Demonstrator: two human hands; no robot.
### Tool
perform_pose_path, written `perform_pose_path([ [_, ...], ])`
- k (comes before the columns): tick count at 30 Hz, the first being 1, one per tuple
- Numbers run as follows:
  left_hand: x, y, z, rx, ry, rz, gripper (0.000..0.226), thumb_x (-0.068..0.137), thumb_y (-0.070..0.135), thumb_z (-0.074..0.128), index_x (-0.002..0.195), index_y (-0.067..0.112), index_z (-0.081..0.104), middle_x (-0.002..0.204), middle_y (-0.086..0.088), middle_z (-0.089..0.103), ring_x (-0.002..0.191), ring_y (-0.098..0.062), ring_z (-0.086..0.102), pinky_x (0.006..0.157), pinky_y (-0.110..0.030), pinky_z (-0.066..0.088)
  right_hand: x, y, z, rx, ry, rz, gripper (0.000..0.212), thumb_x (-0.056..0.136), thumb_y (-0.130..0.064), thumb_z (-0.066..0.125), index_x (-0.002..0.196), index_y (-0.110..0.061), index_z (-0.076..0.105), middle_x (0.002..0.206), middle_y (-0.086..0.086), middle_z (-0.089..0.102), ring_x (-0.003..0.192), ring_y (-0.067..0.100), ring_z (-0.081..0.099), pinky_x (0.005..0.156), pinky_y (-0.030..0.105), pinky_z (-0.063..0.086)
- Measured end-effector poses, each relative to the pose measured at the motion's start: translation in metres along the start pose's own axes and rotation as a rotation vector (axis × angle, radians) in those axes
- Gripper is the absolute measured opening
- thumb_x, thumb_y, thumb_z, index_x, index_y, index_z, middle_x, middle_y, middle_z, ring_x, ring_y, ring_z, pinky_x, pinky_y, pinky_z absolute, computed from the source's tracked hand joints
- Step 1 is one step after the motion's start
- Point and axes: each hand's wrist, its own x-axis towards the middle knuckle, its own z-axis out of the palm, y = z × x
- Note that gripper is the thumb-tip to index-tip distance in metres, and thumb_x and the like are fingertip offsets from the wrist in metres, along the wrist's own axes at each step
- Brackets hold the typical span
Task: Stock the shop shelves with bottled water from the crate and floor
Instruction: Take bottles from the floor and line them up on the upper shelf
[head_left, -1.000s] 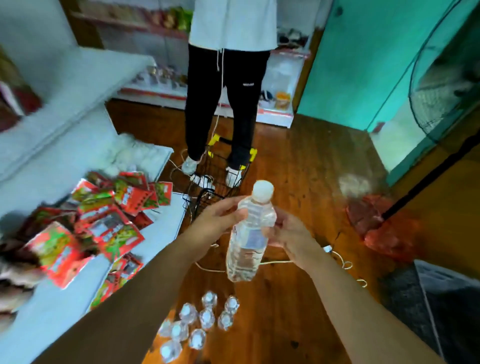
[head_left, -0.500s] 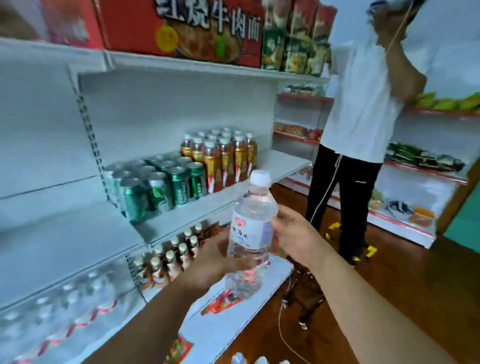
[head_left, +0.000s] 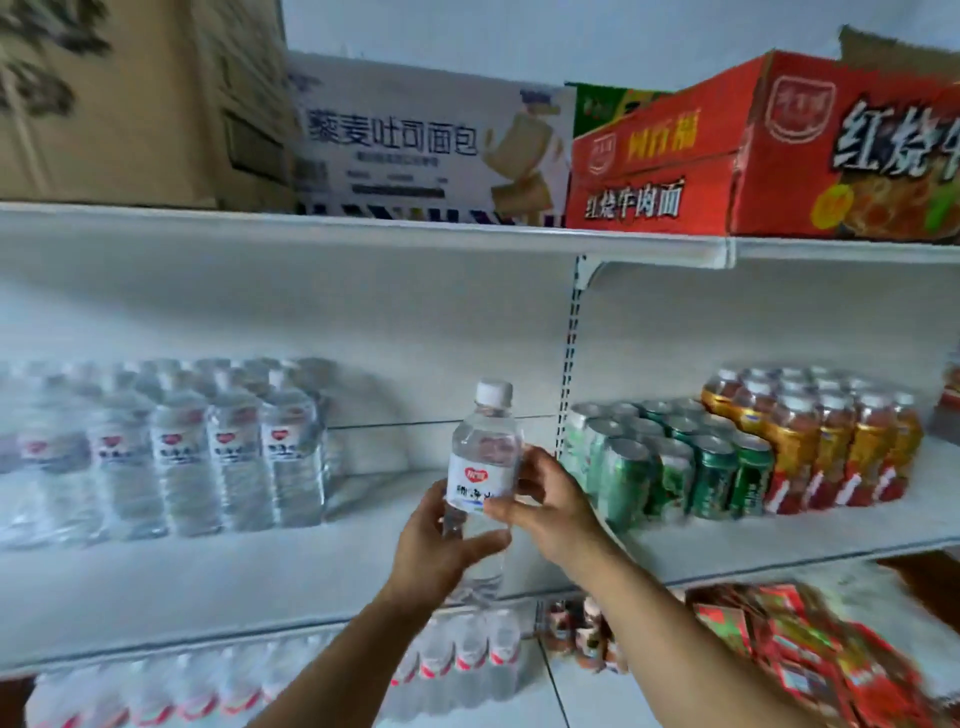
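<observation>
While clasping the clear, white-capped plastic water bottle (head_left: 485, 457) upright over the front edge of the white shelf (head_left: 234, 587), left hand (head_left: 441, 551) low, right hand (head_left: 550, 509) at label, probably weighty, slick, squeezable; best gripped mid-body.

Single head-worn wide-angle view, facing the white shelving (head_left: 260, 577) nearly head-on at close range, tilted slightly down. Left hand (head_left: 436, 540) and right hand (head_left: 550, 514) sit low-centre, forearms entering from the bottom edge. Top-shelf cartons (head_left: 649, 176) are above the hands, the lower tier (head_left: 558, 691) beneath them.
</observation>
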Motion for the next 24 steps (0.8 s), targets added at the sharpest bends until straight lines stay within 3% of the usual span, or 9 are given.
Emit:
perform_pose_path([
  [3,0.032,-0.014,-0.05,0.094,0.103,-0.007,0.068,0.044,0.037,0.086,0.107,0.028,0.061,0.1,0.003,0.072,0.093,-0.013,0.067,0.086,-0.034,0.053,0.044,0.004,0.049,0.047,-0.08,-0.017,0.047,0.057,-0.013,0.074,0.1,-0.02,0.057,0.099,-0.002,0.069,0.093,0.011,0.065,0.084,0.025,0.053],
  [5,0.056,-0.03,-0.079,0.171,0.147,-0.012,0.068,0.044,0.046,0.082,0.107,0.032,0.061,0.102,0.001,0.069,0.095,-0.015,0.066,0.088,-0.04,0.053,0.071,0.013,0.078,0.054,-0.119,-0.02,0.045,0.062,-0.006,0.076,0.1,-0.02,0.057,0.1,-0.004,0.069,0.093,0.009,0.065,0.085,0.023,0.052],
  [7,0.074,-0.039,-0.101,0.256,0.177,-0.024,0.063,0.052,0.042,0.082,0.11,0.035,0.059,0.105,0.003,0.064,0.101,-0.018,0.062,0.091,-0.04,0.051,0.095,0.026,0.102,0.052,-0.141,-0.02,0.044,0.07,0.006,0.073,0.1,-0.022,0.057,0.103,-0.004,0.068,0.096,0.009,0.064,0.087,0.023,0.05],
  [10,0.092,-0.052,-0.123,0.316,0.216,-0.066,0.066,0.07,0.024,0.078,0.128,0.031,0.048,0.114,0.007,0.053,0.114,-0.02,0.052,0.095,-0.029,0.042,0.126,0.046,0.127,0.077,-0.141,0.003,0.047,0.07,0.012,0.069,0.1,-0.022,0.057,0.104,-0.004,0.067,0.1,0.014,0.063,0.09,0.025,0.049],
  [14,0.105,-0.074,-0.127,0.443,0.243,-0.115,0.085,0.08,0.02,0.07,0.148,0.018,0.019,0.147,0.0,0.036,0.135,-0.017,0.035,0.105,-0.023,0.029,0.158,0.063,0.142,0.08,-0.164,0.041,0.049,0.069,0.015,0.068,0.099,-0.022,0.054,0.105,-0.005,0.065,0.102,0.01,0.061,0.095,0.029,0.047],
  [18,0.113,-0.085,-0.116,0.477,0.271,-0.181,0.087,0.086,0.023,0.063,0.149,0.018,0.003,0.152,-0.006,0.024,0.138,-0.021,0.028,0.108,-0.025,0.026,0.184,0.075,0.149,0.092,-0.204,0.057,0.05,0.07,0.016,0.067,0.1,-0.021,0.052,0.106,-0.007,0.064,0.099,0.004,0.06,0.098,0.03,0.044],
  [21,0.119,-0.088,-0.111,0.406,0.294,-0.25,0.087,0.087,0.021,0.061,0.149,0.02,-0.001,0.152,-0.007,0.021,0.136,-0.022,0.033,0.109,-0.032,0.033,0.202,0.081,0.156,0.084,-0.245,0.067,0.05,0.071,0.012,0.069,0.101,-0.023,0.052,0.108,-0.009,0.063,0.101,0.004,0.059,0.099,0.031,0.044],
  [24,0.126,-0.09,-0.109,0.394,0.307,-0.271,0.088,0.087,0.02,0.061,0.148,0.018,-0.004,0.154,-0.008,0.015,0.14,-0.021,0.027,0.112,-0.03,0.028,0.215,0.086,0.163,0.059,-0.264,0.059,0.051,0.071,0.008,0.072,0.101,-0.029,0.053,0.107,-0.009,0.063,0.1,0.002,0.058,0.097,0.029,0.045],
])
